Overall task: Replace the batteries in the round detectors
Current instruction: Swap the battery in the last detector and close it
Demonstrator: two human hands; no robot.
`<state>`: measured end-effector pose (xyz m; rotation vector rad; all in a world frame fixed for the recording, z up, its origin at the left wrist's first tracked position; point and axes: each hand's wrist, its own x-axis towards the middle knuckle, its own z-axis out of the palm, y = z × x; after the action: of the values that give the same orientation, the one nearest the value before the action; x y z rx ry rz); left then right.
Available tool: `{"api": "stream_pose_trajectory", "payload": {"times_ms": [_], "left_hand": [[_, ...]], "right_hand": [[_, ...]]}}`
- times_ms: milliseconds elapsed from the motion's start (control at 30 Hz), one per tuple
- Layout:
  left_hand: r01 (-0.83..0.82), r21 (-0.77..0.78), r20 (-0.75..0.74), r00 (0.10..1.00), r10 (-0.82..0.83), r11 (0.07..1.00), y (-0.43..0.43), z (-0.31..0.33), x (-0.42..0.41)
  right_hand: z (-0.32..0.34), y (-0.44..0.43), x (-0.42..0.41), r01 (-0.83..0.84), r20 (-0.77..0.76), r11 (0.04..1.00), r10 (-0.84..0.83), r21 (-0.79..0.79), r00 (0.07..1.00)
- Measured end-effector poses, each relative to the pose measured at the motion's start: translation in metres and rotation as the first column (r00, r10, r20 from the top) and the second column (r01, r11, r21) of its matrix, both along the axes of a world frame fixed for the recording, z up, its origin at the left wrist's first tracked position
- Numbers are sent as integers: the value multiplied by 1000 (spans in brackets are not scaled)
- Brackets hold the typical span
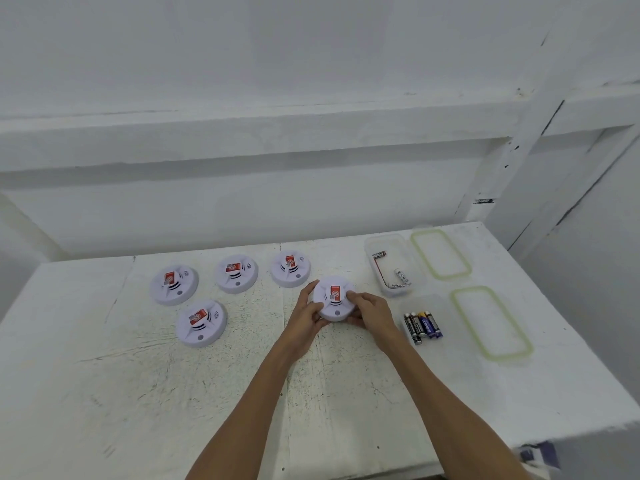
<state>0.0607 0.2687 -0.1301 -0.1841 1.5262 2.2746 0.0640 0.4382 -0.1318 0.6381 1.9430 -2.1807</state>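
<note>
Four round detectors lay on the white table, left of the grip. The left hand and right hand held a fifth detector between them, fingers closed around its sides. Right of the grip sat four batteries in a clear box.

Left hand and right hand grip detector.

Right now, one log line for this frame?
left hand + right hand: gripping white round detector | four detectors on table: untouched | four loose batteries in near clear tub | step: opening
</note>
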Motion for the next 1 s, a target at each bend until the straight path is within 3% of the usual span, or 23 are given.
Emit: {"api": "stream_pose_trajectory", "payload": {"times_ms": [1000], "left_hand": [[-1,4,-13,1000,1,1000,0,4,2]], "right_hand": [[-5,2,-1,-15,0,1000,15,12,1000]]}}
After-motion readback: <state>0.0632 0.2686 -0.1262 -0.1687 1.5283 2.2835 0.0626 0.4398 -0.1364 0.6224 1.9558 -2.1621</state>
